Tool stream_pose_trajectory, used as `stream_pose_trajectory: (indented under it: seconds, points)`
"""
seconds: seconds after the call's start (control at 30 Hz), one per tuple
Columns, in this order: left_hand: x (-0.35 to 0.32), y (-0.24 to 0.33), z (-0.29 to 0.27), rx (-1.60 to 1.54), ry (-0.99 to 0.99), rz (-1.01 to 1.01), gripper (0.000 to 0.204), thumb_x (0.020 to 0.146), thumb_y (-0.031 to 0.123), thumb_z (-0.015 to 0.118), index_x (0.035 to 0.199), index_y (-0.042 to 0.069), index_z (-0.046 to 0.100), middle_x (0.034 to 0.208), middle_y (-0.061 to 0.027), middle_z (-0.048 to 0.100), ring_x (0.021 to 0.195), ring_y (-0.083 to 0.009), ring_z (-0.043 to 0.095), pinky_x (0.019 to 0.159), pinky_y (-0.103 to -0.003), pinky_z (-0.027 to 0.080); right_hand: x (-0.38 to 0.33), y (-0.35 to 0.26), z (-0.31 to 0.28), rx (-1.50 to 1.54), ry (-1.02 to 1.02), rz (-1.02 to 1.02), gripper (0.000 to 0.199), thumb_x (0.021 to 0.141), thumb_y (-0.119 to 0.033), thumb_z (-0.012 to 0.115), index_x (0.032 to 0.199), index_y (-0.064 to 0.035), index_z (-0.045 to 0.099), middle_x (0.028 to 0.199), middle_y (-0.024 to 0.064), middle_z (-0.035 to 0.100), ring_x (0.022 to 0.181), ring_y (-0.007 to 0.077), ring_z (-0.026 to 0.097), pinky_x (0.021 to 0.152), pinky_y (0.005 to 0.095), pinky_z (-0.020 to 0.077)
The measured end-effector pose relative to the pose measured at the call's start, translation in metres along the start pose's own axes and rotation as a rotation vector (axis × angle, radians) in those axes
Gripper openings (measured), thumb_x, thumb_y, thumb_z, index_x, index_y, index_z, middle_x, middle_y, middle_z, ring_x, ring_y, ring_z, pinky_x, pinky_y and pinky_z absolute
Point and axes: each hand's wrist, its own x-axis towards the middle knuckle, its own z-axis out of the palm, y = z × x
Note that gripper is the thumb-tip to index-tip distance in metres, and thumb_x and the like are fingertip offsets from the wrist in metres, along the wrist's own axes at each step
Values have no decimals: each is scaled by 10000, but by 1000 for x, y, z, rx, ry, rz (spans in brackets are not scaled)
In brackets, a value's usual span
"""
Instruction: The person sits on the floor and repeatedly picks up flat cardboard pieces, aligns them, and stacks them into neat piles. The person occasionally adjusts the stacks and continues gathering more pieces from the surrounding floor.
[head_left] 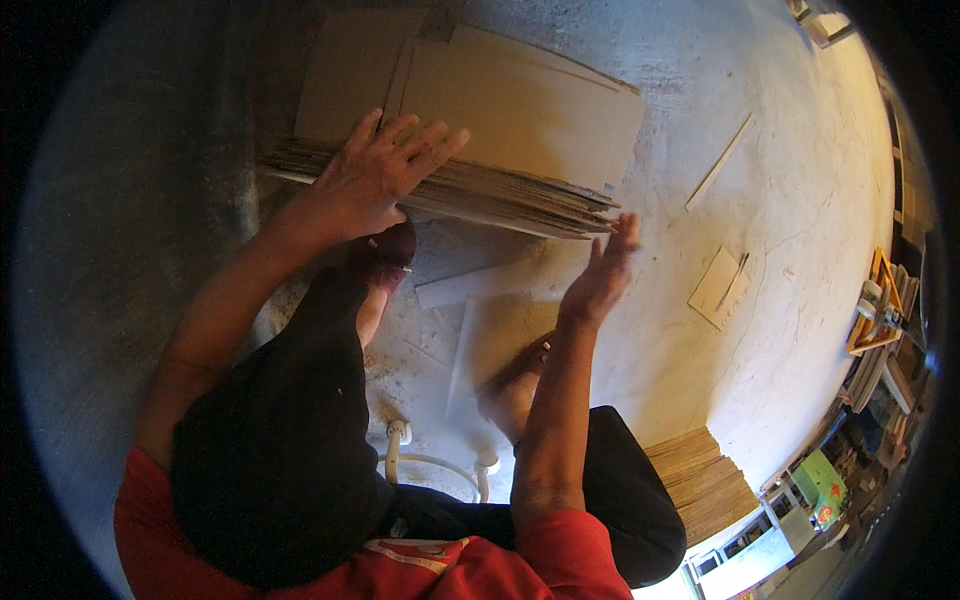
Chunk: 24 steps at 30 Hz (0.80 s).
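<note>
L hand (375,170) spread flat on cardboard stack (500,130) on the floor (800,200); R hand (603,275) open, fingers straight, just beside stack's near right corner.

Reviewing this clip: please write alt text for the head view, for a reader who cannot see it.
Seen from above, a seated person presses the left hand flat on a stack of cardboard sheets on a concrete floor, while the right hand, open, is raised at the stack's near edge. A second stack lies by the right knee.
</note>
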Motion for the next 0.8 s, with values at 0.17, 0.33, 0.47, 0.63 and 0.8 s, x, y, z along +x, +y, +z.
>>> stream_pose_trajectory:
  seconds: [0.17, 0.33, 0.47, 0.63, 0.8]
  points:
    - [-4, -5, 6, -4, 43, -19, 718, 628, 111, 745, 1272, 47, 432, 1115, -141, 562, 1036, -315, 542, 905, -475, 393, 6, -8, -2, -87, -108, 88, 550, 949, -426, 439, 1193, 53, 553, 1180, 178, 587, 1150, 242, 527, 941, 344, 418]
    - [-9, 6, -16, -140, 38, 124, 390, 682, 48, 650, 1043, 40, 503, 923, -135, 562, 886, -314, 565, 789, -443, 432, 73, -36, -14, -224, 43, -5, 359, 879, -261, 596, 1104, 19, 604, 1008, 134, 648, 948, 219, 625, 801, 344, 498]
    - [-1, -2, 9, -132, 50, 134, 314, 697, 62, 636, 983, 50, 506, 915, -141, 555, 868, -325, 560, 760, -433, 442, 152, -36, 2, -680, -239, -232, 427, 821, -243, 664, 1123, 51, 595, 1052, 166, 649, 976, 227, 618, 842, 329, 476]
    - [8, -7, 0, -133, -95, 124, 272, 760, 60, 599, 1016, 65, 508, 891, -121, 569, 882, -271, 579, 779, -394, 467, 198, -19, 77, -1078, -507, -437, 606, 775, -479, 663, 1150, -6, 600, 1155, 194, 605, 1084, 335, 561, 946, 400, 417]
    - [1, -2, 1, -188, -33, 144, 172, 775, 162, 524, 915, 67, 497, 864, -103, 543, 841, -281, 558, 737, -401, 435, 243, 12, 108, -1364, -539, -271, 696, 786, -636, 541, 1205, -82, 579, 1257, 179, 534, 1233, 381, 408, 991, 541, 321]
